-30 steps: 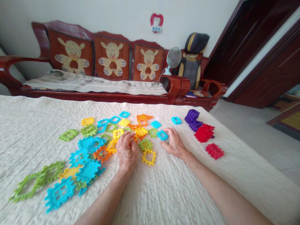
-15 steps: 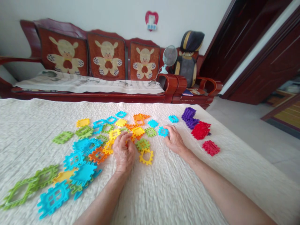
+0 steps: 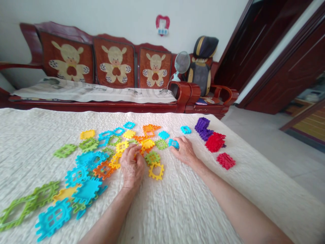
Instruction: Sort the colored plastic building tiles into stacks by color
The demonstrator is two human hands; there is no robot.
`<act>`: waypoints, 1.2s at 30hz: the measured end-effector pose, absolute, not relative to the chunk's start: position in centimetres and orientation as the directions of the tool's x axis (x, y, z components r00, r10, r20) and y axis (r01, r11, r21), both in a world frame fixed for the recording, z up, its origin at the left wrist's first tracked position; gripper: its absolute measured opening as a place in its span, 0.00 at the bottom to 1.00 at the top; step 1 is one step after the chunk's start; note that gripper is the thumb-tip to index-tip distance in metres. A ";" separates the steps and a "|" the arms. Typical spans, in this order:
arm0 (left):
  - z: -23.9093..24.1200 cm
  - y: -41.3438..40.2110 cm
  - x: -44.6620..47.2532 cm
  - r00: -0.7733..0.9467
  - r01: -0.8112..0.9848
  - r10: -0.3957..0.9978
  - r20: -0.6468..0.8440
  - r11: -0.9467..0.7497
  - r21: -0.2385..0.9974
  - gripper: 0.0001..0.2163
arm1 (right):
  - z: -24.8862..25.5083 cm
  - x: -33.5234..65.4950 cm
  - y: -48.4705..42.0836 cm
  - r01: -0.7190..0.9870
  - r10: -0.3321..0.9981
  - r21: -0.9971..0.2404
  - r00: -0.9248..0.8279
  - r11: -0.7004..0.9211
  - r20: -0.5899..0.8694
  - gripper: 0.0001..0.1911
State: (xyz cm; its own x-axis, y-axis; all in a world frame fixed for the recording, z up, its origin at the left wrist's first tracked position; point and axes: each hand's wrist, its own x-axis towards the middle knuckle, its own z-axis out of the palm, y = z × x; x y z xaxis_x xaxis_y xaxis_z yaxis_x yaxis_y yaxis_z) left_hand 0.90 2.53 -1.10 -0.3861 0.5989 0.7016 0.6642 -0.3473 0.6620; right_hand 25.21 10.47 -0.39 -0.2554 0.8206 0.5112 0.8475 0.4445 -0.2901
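Several flat plastic interlocking tiles in blue, green, yellow and orange lie scattered on a cream quilted cover (image 3: 177, 210). My left hand (image 3: 131, 167) rests among them with fingers curled, pinching a small orange tile (image 3: 140, 151). My right hand (image 3: 185, 151) lies further right, its fingertips on a small blue tile (image 3: 173, 143). A yellow frame tile (image 3: 156, 171) and a green tile (image 3: 152, 157) lie between the two hands. To the right sit a purple stack (image 3: 202, 127), a red stack (image 3: 214, 142) and a separate red tile (image 3: 225, 160).
Big green tiles (image 3: 22, 205) and a large blue tile (image 3: 52, 218) lie at the near left. Behind the covered surface stands a dark wooden bench (image 3: 101, 101) with bear cushions, a small fan (image 3: 181, 64) and a backpack (image 3: 203, 66). Tiled floor and dark doors lie to the right.
The view has shifted slightly, so everything sits a little further left in the frame. Both hands stay over the same tiles; the right fingertips have closed in on the blue tile.
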 end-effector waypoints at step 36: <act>-1.5 2.6 0.7 -0.365 0.643 0.630 0.685 -0.361 0.675 0.10 | 0.1 29.7 18.0 0.762 0.792 -0.631 0.291 0.148 0.537 0.16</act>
